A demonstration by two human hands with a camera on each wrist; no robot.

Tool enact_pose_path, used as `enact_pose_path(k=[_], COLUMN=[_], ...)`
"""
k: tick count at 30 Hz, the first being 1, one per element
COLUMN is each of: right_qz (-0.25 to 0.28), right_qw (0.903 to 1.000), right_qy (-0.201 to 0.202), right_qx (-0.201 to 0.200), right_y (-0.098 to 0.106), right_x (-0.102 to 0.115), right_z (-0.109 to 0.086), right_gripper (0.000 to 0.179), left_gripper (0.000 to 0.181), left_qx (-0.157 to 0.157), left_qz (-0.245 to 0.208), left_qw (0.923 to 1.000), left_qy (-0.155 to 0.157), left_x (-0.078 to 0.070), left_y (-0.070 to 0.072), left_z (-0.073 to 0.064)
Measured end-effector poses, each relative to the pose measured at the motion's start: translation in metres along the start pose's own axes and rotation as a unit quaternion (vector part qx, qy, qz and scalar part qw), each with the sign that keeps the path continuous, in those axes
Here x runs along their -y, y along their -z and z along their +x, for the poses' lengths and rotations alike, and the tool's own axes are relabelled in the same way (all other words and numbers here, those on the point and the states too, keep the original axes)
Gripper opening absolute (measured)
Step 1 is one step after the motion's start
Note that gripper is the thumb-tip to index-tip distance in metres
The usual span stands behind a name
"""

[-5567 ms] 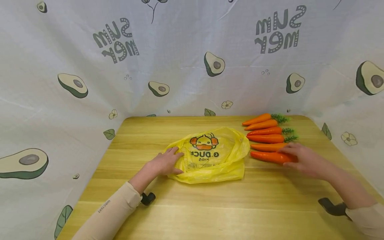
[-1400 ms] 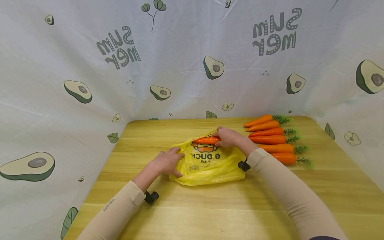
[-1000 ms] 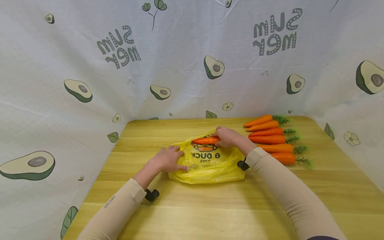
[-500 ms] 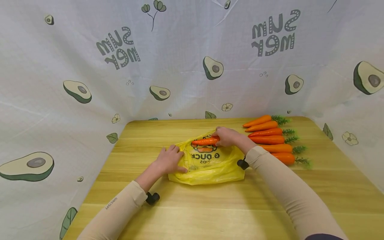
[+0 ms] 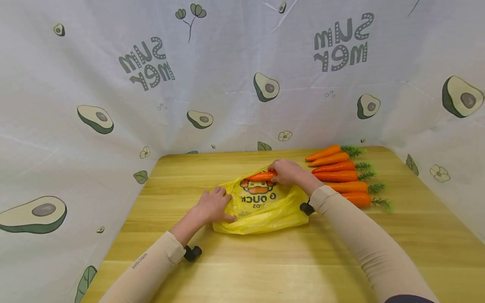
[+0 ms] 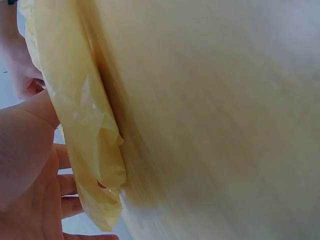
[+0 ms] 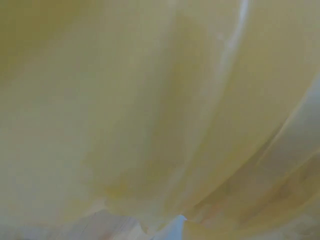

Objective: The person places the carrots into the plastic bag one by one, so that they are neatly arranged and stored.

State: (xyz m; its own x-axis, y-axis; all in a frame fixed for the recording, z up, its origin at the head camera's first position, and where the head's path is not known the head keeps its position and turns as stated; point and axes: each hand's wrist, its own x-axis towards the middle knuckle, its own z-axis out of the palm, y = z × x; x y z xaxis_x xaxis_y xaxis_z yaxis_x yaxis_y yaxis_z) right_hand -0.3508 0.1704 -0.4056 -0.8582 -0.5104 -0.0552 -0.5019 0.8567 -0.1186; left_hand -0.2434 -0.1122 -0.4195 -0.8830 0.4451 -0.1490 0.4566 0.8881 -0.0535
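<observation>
A yellow plastic bag (image 5: 273,219) with a duck print lies on the table. My left hand (image 5: 214,205) rests on its left edge with thumb and fingers spread; in the left wrist view, the bag (image 6: 75,100) partly covers the fingers of that left hand (image 6: 30,185). At the bag's upper part, my right hand (image 5: 288,171) grips a red-orange carrot (image 5: 260,176) that points left across the print. The thick end of this carrot is hidden by the hand. Only blurred yellow bag (image 7: 150,115) fills most of the right wrist view.
Several carrots (image 5: 335,176) with green tops lie in a row at the right of the wooden table (image 5: 242,269), points to the left. The nearest carrot (image 5: 358,199) is close to my right sleeve (image 5: 371,244). A patterned white cloth (image 5: 227,63) hangs behind and beside the table.
Earliest, my right hand was on the front carrot of the row. Since then it has moved left to the bag and holds another carrot there, tilting it slightly. The left hand shifted little.
</observation>
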Motion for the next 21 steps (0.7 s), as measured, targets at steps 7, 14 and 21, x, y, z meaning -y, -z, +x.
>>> enact_pose_path(k=[7,14,21], right_qz=[-0.027,-0.038,-0.044], right_qw=[0.9991,0.9976,0.9971], right_qy=[0.001,0.007,0.008], right_qx=[-0.034,-0.058,-0.061], right_y=[-0.0033,-0.003,-0.0045], right_x=[0.0007,0.0027,0.0021], right_z=[-0.0014,-0.0047,-0.0037], right_gripper=[0.039,0.036,0.04], left_gripper=[0.084,0.083,0.084], left_qx=[0.001,-0.015,-0.011], left_qz=[0.012,0.016,-0.003], left_qw=[0.9999,0.9998,0.9999], left_qy=[-0.003,0.003,0.009], left_x=[-0.0004,0.0011,0.0028], left_y=[0.0028,0.0016,-0.0006], left_z=[-0.0045,-0.0078,-0.0085])
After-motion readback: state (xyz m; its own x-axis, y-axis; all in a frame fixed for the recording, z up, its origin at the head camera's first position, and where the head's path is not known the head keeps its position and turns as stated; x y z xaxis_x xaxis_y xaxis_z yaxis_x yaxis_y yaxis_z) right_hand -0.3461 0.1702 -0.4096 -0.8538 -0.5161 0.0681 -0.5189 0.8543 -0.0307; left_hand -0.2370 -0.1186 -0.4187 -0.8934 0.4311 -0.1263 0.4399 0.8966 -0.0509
